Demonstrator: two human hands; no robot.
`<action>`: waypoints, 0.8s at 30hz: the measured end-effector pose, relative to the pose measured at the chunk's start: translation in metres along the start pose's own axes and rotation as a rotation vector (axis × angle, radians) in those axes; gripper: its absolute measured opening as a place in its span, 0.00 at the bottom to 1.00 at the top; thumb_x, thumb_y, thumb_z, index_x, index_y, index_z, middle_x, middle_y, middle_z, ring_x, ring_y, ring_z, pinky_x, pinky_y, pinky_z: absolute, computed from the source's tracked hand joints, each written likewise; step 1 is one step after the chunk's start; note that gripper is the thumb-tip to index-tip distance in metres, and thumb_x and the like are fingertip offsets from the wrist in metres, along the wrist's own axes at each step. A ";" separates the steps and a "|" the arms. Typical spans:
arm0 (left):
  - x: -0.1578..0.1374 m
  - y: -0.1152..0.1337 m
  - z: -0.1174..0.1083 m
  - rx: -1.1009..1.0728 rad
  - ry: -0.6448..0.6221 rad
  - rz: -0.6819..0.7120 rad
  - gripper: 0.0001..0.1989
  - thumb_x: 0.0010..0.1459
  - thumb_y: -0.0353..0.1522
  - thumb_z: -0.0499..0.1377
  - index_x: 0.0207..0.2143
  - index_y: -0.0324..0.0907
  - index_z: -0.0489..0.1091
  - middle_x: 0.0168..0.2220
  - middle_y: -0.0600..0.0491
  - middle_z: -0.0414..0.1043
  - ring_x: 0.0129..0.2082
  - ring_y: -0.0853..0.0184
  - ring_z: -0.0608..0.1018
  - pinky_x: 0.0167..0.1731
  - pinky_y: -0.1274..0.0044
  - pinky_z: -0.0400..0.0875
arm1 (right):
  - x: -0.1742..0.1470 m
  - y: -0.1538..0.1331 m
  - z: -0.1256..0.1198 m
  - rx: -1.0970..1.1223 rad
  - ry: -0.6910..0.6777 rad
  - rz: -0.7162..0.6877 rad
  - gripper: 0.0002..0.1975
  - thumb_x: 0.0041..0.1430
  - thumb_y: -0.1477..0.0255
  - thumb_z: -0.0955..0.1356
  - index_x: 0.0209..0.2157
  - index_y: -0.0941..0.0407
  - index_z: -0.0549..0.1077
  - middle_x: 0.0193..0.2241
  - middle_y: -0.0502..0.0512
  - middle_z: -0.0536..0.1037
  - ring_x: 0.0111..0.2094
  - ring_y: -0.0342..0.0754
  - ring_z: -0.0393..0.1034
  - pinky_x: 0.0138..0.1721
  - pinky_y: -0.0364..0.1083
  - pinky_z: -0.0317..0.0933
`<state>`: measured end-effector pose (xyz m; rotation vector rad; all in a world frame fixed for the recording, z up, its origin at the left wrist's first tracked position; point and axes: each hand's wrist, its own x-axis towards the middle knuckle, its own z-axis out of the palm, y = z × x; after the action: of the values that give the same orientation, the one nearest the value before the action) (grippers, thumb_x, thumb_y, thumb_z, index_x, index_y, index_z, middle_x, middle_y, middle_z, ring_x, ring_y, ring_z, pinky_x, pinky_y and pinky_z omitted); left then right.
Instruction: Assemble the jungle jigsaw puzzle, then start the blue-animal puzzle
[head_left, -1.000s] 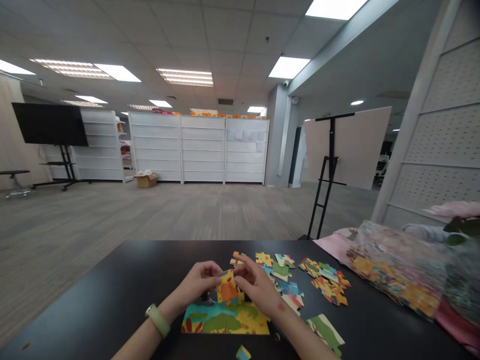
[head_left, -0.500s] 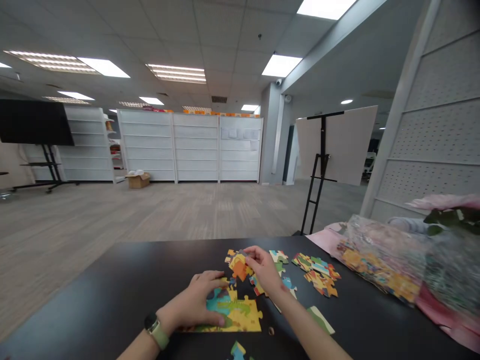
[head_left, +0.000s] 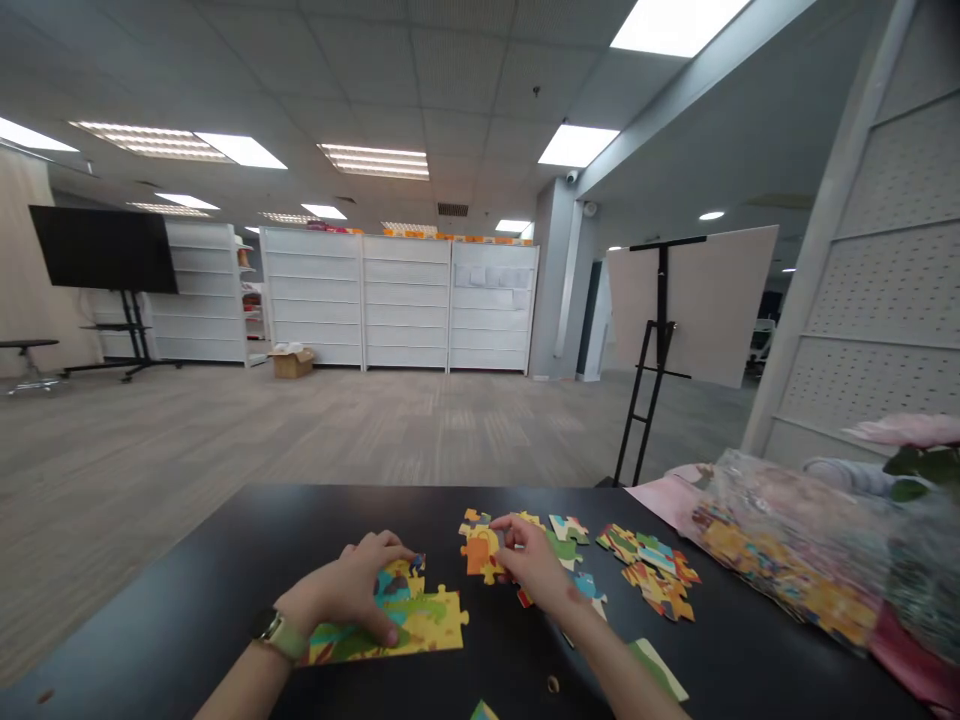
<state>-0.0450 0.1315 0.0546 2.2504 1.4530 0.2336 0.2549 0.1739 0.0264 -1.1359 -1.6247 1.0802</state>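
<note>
My left hand (head_left: 349,583) lies across a joined section of jigsaw puzzle (head_left: 442,620), thumb on its lower part and fingertips at its upper edge. The section shows yellow ground and a green animal. Further right, my right hand (head_left: 534,562) pinches at a yellow and orange puzzle piece (head_left: 480,552) with thumb and forefinger; its fingers hide part of it. Loose green and white puzzle pieces (head_left: 566,540) lie just beyond that hand, and a blue piece (head_left: 585,585) is beside the wrist.
A pile of puzzle pieces (head_left: 652,565) lies on the black table (head_left: 300,530) to the right. Past it are a clear plastic bag of pieces (head_left: 795,560) and pink wrapping. A green and white piece (head_left: 658,668) and a small brown ring (head_left: 553,684) sit near my right forearm.
My left hand has slid the joined puzzle section left across the table, away from the loose pieces. My right hand stays at the yellow and orange piece. The view has shifted slightly left.
</note>
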 end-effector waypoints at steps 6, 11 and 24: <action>-0.003 -0.016 -0.004 0.003 -0.002 -0.064 0.45 0.37 0.46 0.72 0.60 0.56 0.66 0.59 0.47 0.62 0.59 0.44 0.65 0.58 0.54 0.58 | -0.001 -0.001 0.001 -0.068 -0.032 0.056 0.12 0.47 0.73 0.64 0.37 0.54 0.69 0.18 0.40 0.64 0.18 0.41 0.64 0.22 0.41 0.65; 0.000 -0.027 -0.006 -0.065 0.068 -0.022 0.41 0.39 0.41 0.71 0.59 0.53 0.68 0.58 0.48 0.66 0.58 0.50 0.68 0.59 0.62 0.60 | -0.011 -0.007 -0.001 -0.257 -0.154 0.036 0.06 0.47 0.75 0.63 0.29 0.55 0.70 0.15 0.41 0.66 0.16 0.40 0.62 0.20 0.39 0.54; 0.001 -0.060 -0.009 -0.085 0.222 -0.180 0.22 0.45 0.35 0.62 0.44 0.39 0.76 0.37 0.50 0.73 0.34 0.60 0.75 0.35 0.73 0.70 | -0.016 -0.025 -0.032 -0.741 -0.027 -0.184 0.09 0.57 0.74 0.64 0.30 0.53 0.76 0.20 0.48 0.75 0.24 0.45 0.68 0.29 0.42 0.53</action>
<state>-0.0972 0.1552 0.0355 2.0637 1.7140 0.4912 0.2831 0.1593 0.0556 -1.3866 -2.1815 0.3615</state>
